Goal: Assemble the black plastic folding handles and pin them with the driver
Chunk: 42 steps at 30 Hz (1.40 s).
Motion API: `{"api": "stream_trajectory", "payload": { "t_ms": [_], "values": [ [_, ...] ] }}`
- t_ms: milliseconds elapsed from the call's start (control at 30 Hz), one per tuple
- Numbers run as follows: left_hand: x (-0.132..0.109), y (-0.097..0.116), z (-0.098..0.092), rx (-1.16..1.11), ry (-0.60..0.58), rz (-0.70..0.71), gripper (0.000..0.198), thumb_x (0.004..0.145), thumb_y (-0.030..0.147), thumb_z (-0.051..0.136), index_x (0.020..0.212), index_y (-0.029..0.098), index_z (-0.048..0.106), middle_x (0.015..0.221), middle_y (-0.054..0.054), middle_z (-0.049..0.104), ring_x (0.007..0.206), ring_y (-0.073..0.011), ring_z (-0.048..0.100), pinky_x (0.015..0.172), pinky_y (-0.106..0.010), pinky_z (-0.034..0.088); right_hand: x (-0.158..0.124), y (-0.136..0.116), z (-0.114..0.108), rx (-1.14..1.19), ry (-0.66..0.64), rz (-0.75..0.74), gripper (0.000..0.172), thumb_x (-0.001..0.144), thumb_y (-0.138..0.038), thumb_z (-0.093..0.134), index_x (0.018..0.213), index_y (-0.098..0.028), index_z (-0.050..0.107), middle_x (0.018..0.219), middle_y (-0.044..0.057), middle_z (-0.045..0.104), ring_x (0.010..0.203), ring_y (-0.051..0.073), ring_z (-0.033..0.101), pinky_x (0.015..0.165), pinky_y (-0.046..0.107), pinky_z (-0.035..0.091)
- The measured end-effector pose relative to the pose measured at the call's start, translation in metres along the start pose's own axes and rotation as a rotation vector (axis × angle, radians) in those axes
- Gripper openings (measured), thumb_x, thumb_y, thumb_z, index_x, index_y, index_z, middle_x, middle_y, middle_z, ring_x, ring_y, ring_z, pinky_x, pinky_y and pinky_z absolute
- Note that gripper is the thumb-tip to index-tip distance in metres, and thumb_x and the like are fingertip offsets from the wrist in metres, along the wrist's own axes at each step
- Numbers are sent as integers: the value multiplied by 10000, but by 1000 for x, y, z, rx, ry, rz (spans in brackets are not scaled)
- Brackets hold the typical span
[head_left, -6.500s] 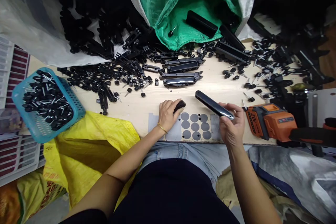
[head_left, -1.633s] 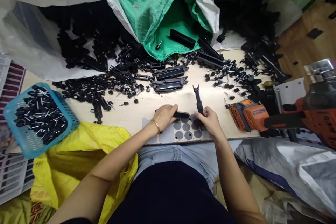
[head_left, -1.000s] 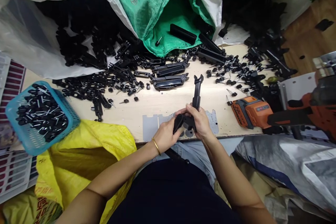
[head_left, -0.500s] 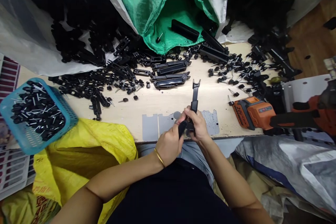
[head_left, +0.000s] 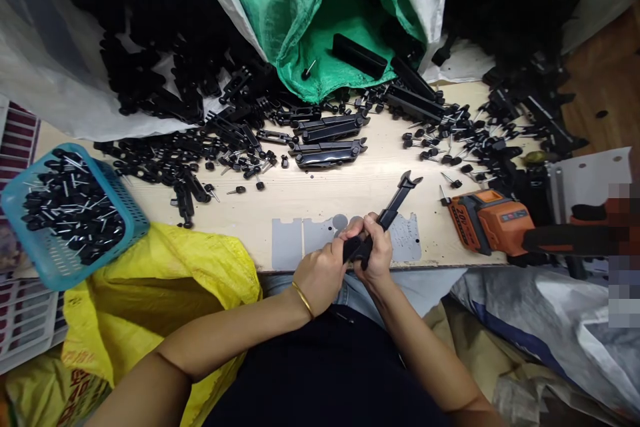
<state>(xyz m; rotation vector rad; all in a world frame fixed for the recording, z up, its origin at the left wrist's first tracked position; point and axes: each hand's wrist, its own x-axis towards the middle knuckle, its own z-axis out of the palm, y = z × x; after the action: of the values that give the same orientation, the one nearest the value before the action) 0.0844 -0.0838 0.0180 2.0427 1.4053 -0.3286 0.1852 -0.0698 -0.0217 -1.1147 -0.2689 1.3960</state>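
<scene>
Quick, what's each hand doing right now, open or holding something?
Left hand: closed, holding a short black piece.
Right hand: closed, holding a black bar with a forked tip.

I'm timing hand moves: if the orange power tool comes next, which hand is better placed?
Probably right: the right hand lies nearer the orange power tool than the left hand does. Holding a black forked part, it would need freeing first.
</scene>
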Motion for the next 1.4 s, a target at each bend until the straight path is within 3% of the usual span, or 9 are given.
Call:
{"api": "stream_trajectory", "payload": {
  "t_ms": [167, 333, 467, 600, 800, 1000, 1100, 1233, 1400],
  "values": [
    [28, -11, -9, 27, -29, 64, 305, 889, 249, 496, 1177, 154, 463, 952, -93, 665, 805, -238, 672, 674, -333, 524, 10, 7, -9, -152, 160, -45, 298, 791, -450, 548, 633, -201, 504, 589, -17, 604, 547, 120, 572, 565, 252, 486],
    [71, -38, -28, 176, 70, 174, 159, 841, 200, 572, 996, 174, 546, 1008, -95, 618, 968, -253, 594, 714, -340, 506, 20, -34, -57, -786, -191, 365, 399, 709, -562, 623, 625, -186, 522, 541, 24, 615, 463, 158, 566, 456, 277, 446],
    [85, -55, -28, 229, 173, 347, 331, 789, 172, 636, 1096, 150, 515, 1094, -95, 575, 1027, -245, 538, 859, -356, 460, 21, -68, -70, -1283, -238, -125, 277, 792, -455, 587, 701, -196, 551, 663, 40, 639, 620, 184, 596, 605, 318, 473],
    [87, -62, -16, 213, 215, 436, 429, 815, 245, 627, 1198, 157, 454, 1108, -78, 580, 1034, -228, 532, 888, -342, 426, 37, -54, -56, -1561, -459, -579, 327, 796, -352, 618, 1069, -177, 577, 1061, 122, 626, 1014, 267, 557, 860, 402, 433],
    [89, -64, -7, 244, 273, 420, 292, 854, 227, 567, 1127, 164, 487, 1033, -63, 603, 980, -210, 538, 788, -312, 428, 64, -23, -53, -1725, -640, -640, 369, 857, -332, 552, 1197, -187, 532, 1085, 103, 635, 966, 243, 554, 815, 384, 399],
    [91, -63, -9, 229, 307, 435, 292, 843, 229, 581, 1114, 166, 490, 1013, -65, 601, 965, -215, 535, 783, -320, 428, 62, -42, -51, -1657, -694, -573, 382, 851, -354, 557, 1194, -190, 519, 1095, 96, 614, 988, 243, 536, 837, 392, 417],
    [99, -59, -12, 226, 295, 457, 303, 824, 220, 608, 1101, 177, 491, 998, -66, 593, 957, -216, 540, 771, -322, 428, 75, -67, -54, -1608, -542, -587, 350, 878, -324, 506, 1200, -189, 503, 1100, 99, 596, 990, 231, 539, 842, 382, 447],
    [107, -45, -13, 245, 289, 507, 315, 815, 231, 615, 1098, 160, 496, 998, -86, 581, 965, -231, 543, 775, -330, 428, 118, -99, -60, -1832, -85, -722, 307, 854, -156, 424, 1130, -134, 556, 1062, 161, 578, 983, 280, 520, 831, 418, 431],
    [91, -40, -11, 207, 373, 581, 506, 830, 258, 551, 1281, 92, 394, 1102, -134, 562, 1013, -246, 528, 870, -368, 422, 178, -105, -45, -2071, -60, -668, 309, 828, -108, 365, 1030, -81, 597, 997, 203, 572, 908, 298, 528, 737, 404, 422]
  ]
}}
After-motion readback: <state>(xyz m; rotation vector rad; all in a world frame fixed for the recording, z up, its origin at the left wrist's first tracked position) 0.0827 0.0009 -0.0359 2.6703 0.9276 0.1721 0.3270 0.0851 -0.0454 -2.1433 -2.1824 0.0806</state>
